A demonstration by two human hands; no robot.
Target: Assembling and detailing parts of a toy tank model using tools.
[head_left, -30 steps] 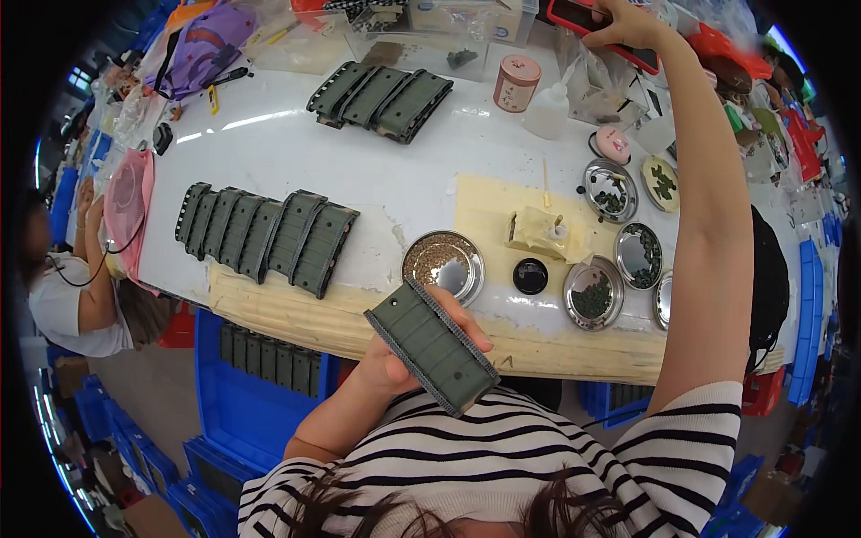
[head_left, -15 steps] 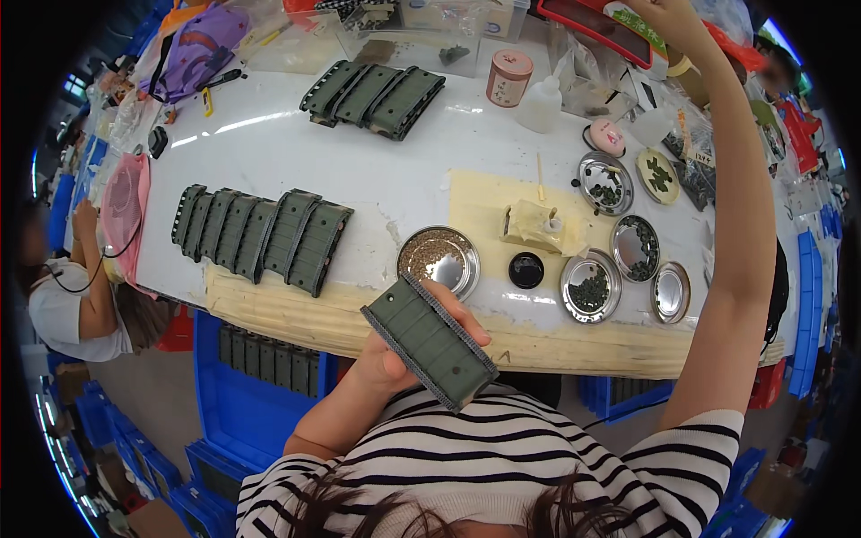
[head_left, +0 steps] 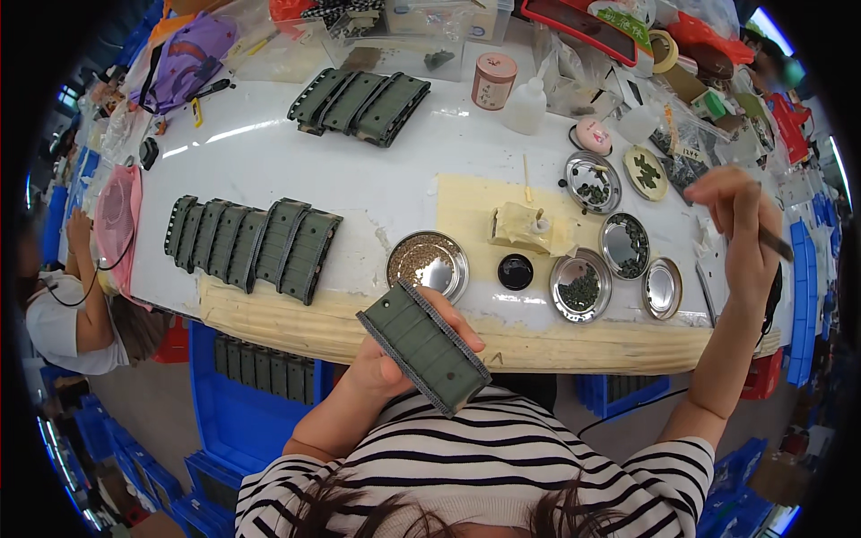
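Observation:
My left hand (head_left: 387, 363) grips a flat olive-green rectangular panel (head_left: 423, 348) with a grey rim, held tilted above the front edge of the white table (head_left: 269, 179). My right hand (head_left: 737, 224) is raised at the right side of the table and pinches a thin dark tool (head_left: 777, 243), which looks like tweezers. Below and left of that hand stand several small round metal dishes (head_left: 581, 285) with dark green bits in them. A larger metal dish (head_left: 428, 263) of small grains sits just beyond the panel.
A row of green panels (head_left: 254, 242) leans together at the left, another stack (head_left: 360, 104) at the back. A small cream block (head_left: 520, 226) and black cap (head_left: 515, 271) lie on a yellow mat. Another person (head_left: 76, 305) sits at far left. Blue crates (head_left: 247, 394) stand under the table.
My right arm has come back from reaching over the far clutter and now hovers lower at the right edge with the thin tool. The left hand and panel stayed put.

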